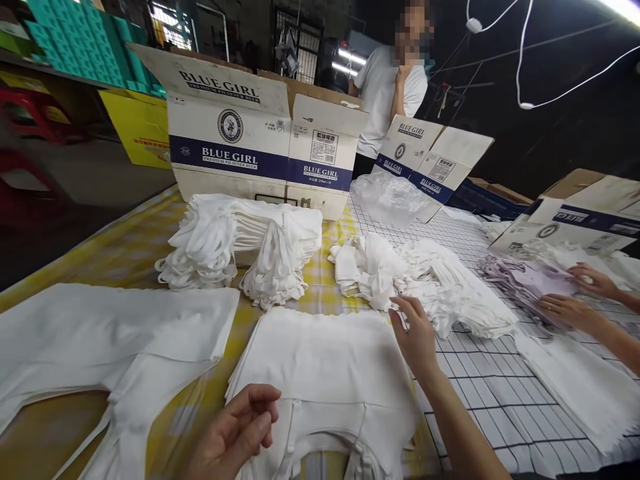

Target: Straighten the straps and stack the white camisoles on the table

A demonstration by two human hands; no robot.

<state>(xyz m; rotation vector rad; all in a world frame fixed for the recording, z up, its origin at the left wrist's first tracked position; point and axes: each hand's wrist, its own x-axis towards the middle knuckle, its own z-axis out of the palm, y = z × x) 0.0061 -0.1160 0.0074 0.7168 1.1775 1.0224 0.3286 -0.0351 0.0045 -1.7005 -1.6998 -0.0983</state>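
Observation:
A stack of white strappy tops [330, 360] lies flat in front of me, with the curved neckline and straps towards me. My left hand [240, 427] is at the stack's near left side, fingers curled in towards the thumb, and nothing shows in it. Over the far right edge of the stack is my right hand [415, 333], its fingers apart and holding nothing visible. Whether it touches the cloth I cannot tell. Beyond the stack sits a folded pile of white tops [250, 233] with looped straps hanging down. More white tops [100, 333] are spread at the left.
Crumpled white garments [440, 280] lie to the right. A co-worker's hands [570, 310] rest on lilac garments [530, 280]. Cardboard boxes [230, 127] and a clear plastic bag [387, 193] stand along the far edge. Another person [390, 87] stands behind them.

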